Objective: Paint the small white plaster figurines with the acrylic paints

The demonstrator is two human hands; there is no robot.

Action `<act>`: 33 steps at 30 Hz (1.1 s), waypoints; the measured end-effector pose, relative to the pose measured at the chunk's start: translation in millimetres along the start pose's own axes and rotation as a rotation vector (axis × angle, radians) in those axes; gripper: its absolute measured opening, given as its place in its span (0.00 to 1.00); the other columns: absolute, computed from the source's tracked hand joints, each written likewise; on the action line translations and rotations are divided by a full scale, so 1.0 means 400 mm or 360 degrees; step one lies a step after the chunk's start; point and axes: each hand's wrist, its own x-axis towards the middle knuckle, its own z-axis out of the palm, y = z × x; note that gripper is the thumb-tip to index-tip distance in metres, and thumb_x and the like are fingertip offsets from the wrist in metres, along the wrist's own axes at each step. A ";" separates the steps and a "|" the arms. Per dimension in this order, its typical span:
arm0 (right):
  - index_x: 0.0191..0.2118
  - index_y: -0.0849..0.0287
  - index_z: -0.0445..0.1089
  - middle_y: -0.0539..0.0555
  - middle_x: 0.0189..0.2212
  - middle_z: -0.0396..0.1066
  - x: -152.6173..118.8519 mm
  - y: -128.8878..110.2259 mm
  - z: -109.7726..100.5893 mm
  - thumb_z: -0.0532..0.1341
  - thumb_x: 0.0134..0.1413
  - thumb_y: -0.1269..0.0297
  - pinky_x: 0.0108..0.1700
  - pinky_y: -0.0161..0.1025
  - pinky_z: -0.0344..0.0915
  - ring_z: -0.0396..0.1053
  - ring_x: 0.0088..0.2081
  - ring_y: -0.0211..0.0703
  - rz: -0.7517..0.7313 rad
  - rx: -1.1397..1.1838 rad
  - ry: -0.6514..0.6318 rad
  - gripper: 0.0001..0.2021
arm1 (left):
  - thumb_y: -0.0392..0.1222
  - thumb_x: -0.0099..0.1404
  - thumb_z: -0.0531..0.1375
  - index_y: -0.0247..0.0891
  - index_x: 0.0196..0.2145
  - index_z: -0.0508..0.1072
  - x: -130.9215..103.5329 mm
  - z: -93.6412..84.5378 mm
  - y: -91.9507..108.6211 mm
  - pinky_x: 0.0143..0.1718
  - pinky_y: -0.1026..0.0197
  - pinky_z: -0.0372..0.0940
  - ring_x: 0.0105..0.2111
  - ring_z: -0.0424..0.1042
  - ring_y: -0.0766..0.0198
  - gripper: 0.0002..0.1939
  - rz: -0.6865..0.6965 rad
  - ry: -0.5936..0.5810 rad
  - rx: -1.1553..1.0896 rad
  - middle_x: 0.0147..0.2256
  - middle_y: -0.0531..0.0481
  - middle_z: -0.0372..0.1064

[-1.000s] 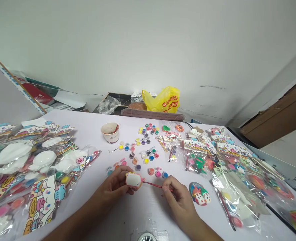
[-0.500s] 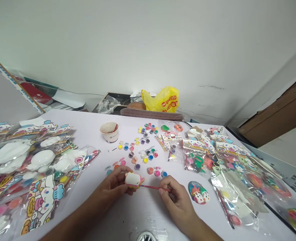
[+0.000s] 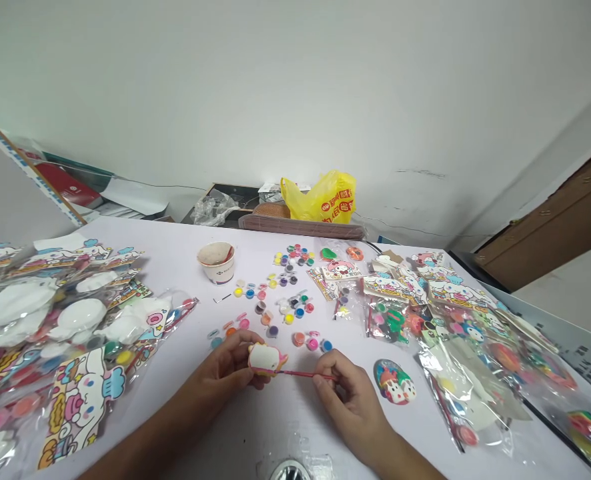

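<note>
Between the fingers and thumb of my left hand [image 3: 230, 367] is a small plaster figurine [image 3: 264, 357], white in the middle with pink and yellow painted edges. My right hand [image 3: 348, 390] pinches a thin red paintbrush [image 3: 300, 374], whose tip meets the figurine's right side. Just beyond my hands lie several small paint pots, among them an orange, pink and blue strip [image 3: 313, 344] and a purple pot [image 3: 273, 331]. A painted round plaster piece [image 3: 395, 383] rests to the right of my right hand.
A paper cup [image 3: 216, 263] with a brush inside stands farther back. Plastic-bagged craft kits [image 3: 80, 313] cover the left side, and more bagged kits [image 3: 470, 393] lie on the right. A yellow plastic bag [image 3: 321, 199] sits behind the table by the wall.
The view has shifted very slightly. Both hands keep nearly the same pose, with the brush tip still at the figurine's right side.
</note>
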 end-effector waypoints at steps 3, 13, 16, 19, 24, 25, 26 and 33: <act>0.29 0.57 0.58 0.44 0.22 0.49 -0.001 0.000 0.000 0.54 0.64 0.59 0.26 0.35 0.45 0.47 0.25 0.36 0.0002 0.0015 0.0031 0.12 | 0.46 0.59 0.66 0.40 0.44 0.66 -0.001 -0.001 -0.003 0.36 0.60 0.58 0.33 0.66 0.62 0.18 0.0008 -0.0006 -0.0016 0.32 0.51 0.72; 0.29 0.57 0.58 0.43 0.21 0.49 -0.002 0.005 -0.001 0.55 0.63 0.59 0.26 0.35 0.45 0.47 0.24 0.36 -0.0001 0.0015 0.0044 0.12 | 0.47 0.60 0.66 0.40 0.45 0.68 -0.001 -0.007 -0.012 0.37 0.59 0.60 0.34 0.67 0.61 0.19 0.0038 -0.0010 -0.0030 0.34 0.49 0.73; 0.29 0.57 0.58 0.44 0.22 0.49 -0.002 0.005 -0.002 0.54 0.64 0.60 0.26 0.35 0.45 0.47 0.24 0.36 -0.0026 0.0014 0.0075 0.12 | 0.47 0.59 0.67 0.39 0.45 0.67 0.000 -0.008 -0.014 0.37 0.58 0.61 0.34 0.68 0.60 0.20 0.0033 0.0008 -0.0033 0.34 0.48 0.73; 0.28 0.57 0.57 0.44 0.21 0.49 -0.004 0.004 -0.001 0.55 0.63 0.60 0.26 0.35 0.45 0.47 0.23 0.36 -0.0046 0.0002 0.0053 0.12 | 0.48 0.60 0.67 0.40 0.45 0.67 0.001 -0.013 -0.018 0.37 0.59 0.61 0.34 0.67 0.61 0.19 0.0033 -0.0025 -0.0021 0.33 0.50 0.72; 0.28 0.57 0.57 0.43 0.20 0.47 -0.002 0.002 0.000 0.55 0.63 0.60 0.25 0.35 0.44 0.46 0.22 0.35 -0.0004 0.0021 0.0033 0.12 | 0.49 0.60 0.66 0.40 0.45 0.67 -0.001 -0.013 -0.016 0.37 0.59 0.60 0.33 0.66 0.61 0.20 0.0032 -0.0011 0.0022 0.33 0.50 0.72; 0.28 0.57 0.57 0.43 0.20 0.48 -0.001 0.002 0.000 0.55 0.63 0.60 0.25 0.35 0.44 0.46 0.23 0.35 -0.0010 0.0015 0.0052 0.12 | 0.49 0.60 0.66 0.40 0.45 0.67 -0.002 -0.012 -0.015 0.37 0.59 0.60 0.33 0.66 0.61 0.19 0.0031 -0.0008 0.0027 0.33 0.50 0.72; 0.28 0.57 0.57 0.43 0.21 0.48 0.000 0.002 0.000 0.54 0.63 0.60 0.25 0.35 0.45 0.47 0.23 0.35 -0.0024 0.0005 0.0068 0.12 | 0.49 0.60 0.66 0.40 0.45 0.67 -0.002 -0.010 -0.014 0.37 0.59 0.60 0.33 0.66 0.61 0.19 0.0033 -0.0007 0.0034 0.34 0.49 0.73; 0.26 0.57 0.57 0.44 0.19 0.49 -0.005 0.002 0.000 0.54 0.62 0.60 0.25 0.35 0.45 0.47 0.23 0.35 -0.0010 -0.0044 0.0049 0.13 | 0.50 0.62 0.65 0.40 0.43 0.66 -0.004 0.000 -0.002 0.37 0.60 0.58 0.33 0.65 0.63 0.17 0.0054 -0.0054 0.0112 0.32 0.52 0.70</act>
